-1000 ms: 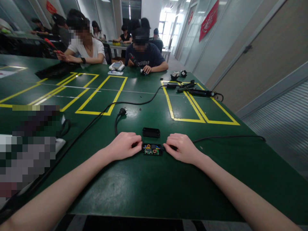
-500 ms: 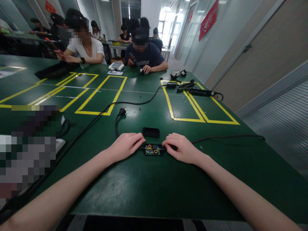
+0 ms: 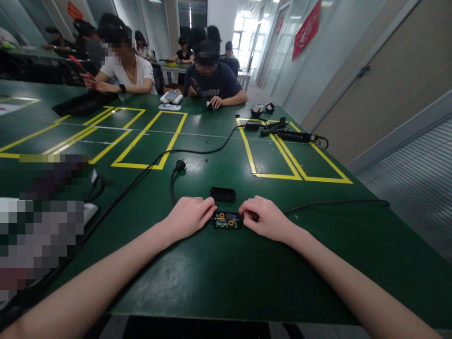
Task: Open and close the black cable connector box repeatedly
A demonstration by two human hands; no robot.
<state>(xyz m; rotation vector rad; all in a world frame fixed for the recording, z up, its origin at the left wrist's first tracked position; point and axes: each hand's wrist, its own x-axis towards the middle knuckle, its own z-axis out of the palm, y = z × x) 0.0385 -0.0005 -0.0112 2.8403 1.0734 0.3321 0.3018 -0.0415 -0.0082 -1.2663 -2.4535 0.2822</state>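
Note:
Between my hands lies a small black case with a circuit board (image 3: pixel 227 220) showing inside, copper coils and coloured wires on it. My left hand (image 3: pixel 192 214) is closed at the case's left end, fingers curled over the cable there. My right hand (image 3: pixel 264 217) pinches the black cable (image 3: pixel 307 204) at the right end of the case. Just behind the case rests a black cover (image 3: pixel 222 194), its hollow side up. The left cable curves away to a power plug (image 3: pixel 180 165) beyond my left hand.
A long black cable (image 3: pixel 197 151) crosses the green table (image 3: pixel 240 278). Black tool-like parts (image 3: pixel 296 134) and white-and-black pieces (image 3: pixel 257 110) lie at the far right. A black tray (image 3: pixel 83 102) is at the far left. Co-workers sit across the table, one handling a small part.
Both hands stay at the two ends of the case. The whole view has shifted very slightly; otherwise little differs.

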